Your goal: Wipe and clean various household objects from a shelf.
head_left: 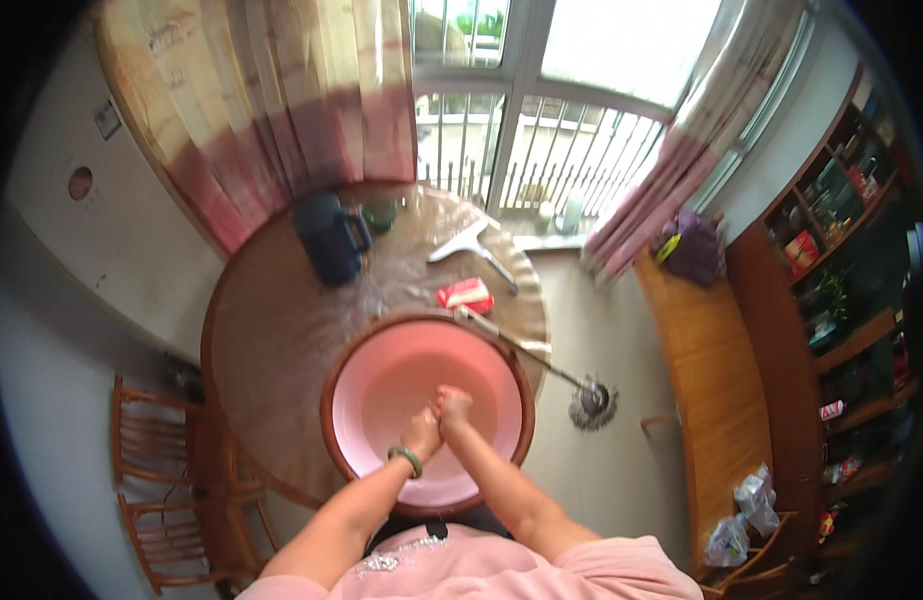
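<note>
A round pink basin (354, 375) with a brown outer rim stands at the near edge of the round table, and cloudy-looking water seems to fill its bottom. Over the basin's middle, my left hand (422, 432), with a green bangle (406, 460) at its wrist, meets my right hand (454, 402). Both have their fingers curled and pressed together; whatever lies between them, if anything, is hidden. Just beyond the rim is a red and white packet (467, 296). A long-handled scrubber (592, 403) with a steel-wool head rests against the basin's far right side, its head sticking out past the table.
On the wet-looking tabletop (272, 350) stand a dark blue pitcher (329, 245) and a small green bowl (380, 214), with a white squeegee (470, 244) lying to their right. Wooden chairs (167, 435) are at left; a long wooden table (712, 370) with plastic bags (754, 500) is at right.
</note>
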### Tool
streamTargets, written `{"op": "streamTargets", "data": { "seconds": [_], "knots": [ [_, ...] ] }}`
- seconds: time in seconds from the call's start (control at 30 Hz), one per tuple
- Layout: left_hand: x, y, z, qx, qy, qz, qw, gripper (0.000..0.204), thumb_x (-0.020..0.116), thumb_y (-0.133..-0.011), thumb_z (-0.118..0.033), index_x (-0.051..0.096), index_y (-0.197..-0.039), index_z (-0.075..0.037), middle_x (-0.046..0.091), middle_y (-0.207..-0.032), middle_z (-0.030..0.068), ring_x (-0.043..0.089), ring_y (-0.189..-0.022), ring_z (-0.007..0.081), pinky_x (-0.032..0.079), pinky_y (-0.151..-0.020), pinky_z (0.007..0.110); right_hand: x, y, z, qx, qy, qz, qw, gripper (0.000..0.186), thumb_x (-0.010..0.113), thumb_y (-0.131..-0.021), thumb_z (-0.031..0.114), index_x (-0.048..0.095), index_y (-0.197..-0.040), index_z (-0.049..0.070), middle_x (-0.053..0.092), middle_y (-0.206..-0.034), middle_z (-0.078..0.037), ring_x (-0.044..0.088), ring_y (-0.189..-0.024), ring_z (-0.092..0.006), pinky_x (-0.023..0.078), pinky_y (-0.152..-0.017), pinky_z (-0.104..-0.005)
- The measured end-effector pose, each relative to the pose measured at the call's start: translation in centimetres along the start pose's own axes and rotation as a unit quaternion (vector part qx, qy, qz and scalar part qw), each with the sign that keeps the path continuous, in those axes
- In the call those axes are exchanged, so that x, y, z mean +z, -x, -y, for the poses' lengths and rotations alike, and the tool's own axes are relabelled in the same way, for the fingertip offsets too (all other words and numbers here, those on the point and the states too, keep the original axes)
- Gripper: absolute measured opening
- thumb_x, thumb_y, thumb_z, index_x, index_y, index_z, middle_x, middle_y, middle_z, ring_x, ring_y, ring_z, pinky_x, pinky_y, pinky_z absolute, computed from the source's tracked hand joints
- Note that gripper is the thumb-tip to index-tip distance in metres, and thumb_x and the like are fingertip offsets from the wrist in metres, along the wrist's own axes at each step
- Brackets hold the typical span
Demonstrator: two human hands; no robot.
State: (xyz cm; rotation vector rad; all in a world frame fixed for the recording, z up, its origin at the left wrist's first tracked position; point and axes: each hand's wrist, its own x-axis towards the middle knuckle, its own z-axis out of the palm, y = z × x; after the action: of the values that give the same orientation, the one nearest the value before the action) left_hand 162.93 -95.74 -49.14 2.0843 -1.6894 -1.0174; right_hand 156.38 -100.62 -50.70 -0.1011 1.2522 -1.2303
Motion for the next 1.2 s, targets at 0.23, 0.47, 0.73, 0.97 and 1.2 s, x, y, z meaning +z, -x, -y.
{"op": "streamTargets", "data": {
  "seconds": [0.23,0.47,0.73,0.97,1.2],
  "knots": [
    [-7.6,1.0,0.1,0.093,0.014,-0.037,0.995,0.025,0.054,-0.077,-0.026,0.054,-0.094,-0.008,0.061,-0.086,0.0178,0.059,-0.081,0.0370,0.045,-0.071,0.045,3.8,4.7,5.2,-0.023,0.182,0.198,0.963,0.011,0.049,-0.081,0.009,0.058,-0.083,0.003,0.056,-0.067,-0.006,0.053,-0.059,-0.0147,0.043,-0.053,-0.0271],
    [-15.8,-0.6,7.4,0.385,-0.176,-0.232,0.875,0.023,0.060,-0.066,-0.016,0.055,-0.088,-0.014,0.056,-0.083,0.0113,0.054,-0.080,0.0313,0.041,-0.064,0.042,-1.5,5.4,5.3,-0.217,0.782,0.079,0.579,0.041,0.061,-0.074,0.030,0.055,-0.103,0.003,0.059,-0.097,-0.011,0.055,-0.095,-0.0286,0.040,-0.085,-0.0407],
    [-13.6,-7.1,15.2,0.099,0.440,0.048,0.891,0.019,0.052,-0.066,0.007,0.054,-0.081,-0.003,0.059,-0.077,0.0076,0.058,-0.074,0.0211,0.048,-0.066,0.032,-11.5,6.8,5.5,-0.127,0.672,-0.245,0.687,0.053,0.062,-0.069,0.030,0.044,-0.108,-0.002,0.054,-0.105,-0.020,0.054,-0.096,-0.0353,0.046,-0.077,-0.0445],
    [-14.7,-5.2,18.2,0.161,0.437,0.067,0.883,0.039,0.044,-0.050,0.014,0.058,-0.083,0.001,0.059,-0.080,0.0071,0.058,-0.072,0.0187,0.048,-0.068,0.029,-14.0,7.0,4.3,-0.236,0.520,-0.240,0.785,0.030,0.058,-0.062,0.030,0.057,-0.076,0.003,0.061,-0.078,-0.020,0.060,-0.075,-0.0340,0.047,-0.069,-0.0409],
    [-16.8,2.5,15.5,0.137,0.373,0.051,0.916,0.039,0.047,-0.048,0.005,0.059,-0.084,0.001,0.059,-0.081,0.0056,0.058,-0.076,0.0196,0.045,-0.070,0.028,-17.3,14.0,4.5,-0.230,0.476,-0.228,0.818,0.031,0.055,-0.063,0.027,0.061,-0.077,0.000,0.061,-0.078,-0.022,0.060,-0.075,-0.0355,0.048,-0.068,-0.0415]
  ]
}}
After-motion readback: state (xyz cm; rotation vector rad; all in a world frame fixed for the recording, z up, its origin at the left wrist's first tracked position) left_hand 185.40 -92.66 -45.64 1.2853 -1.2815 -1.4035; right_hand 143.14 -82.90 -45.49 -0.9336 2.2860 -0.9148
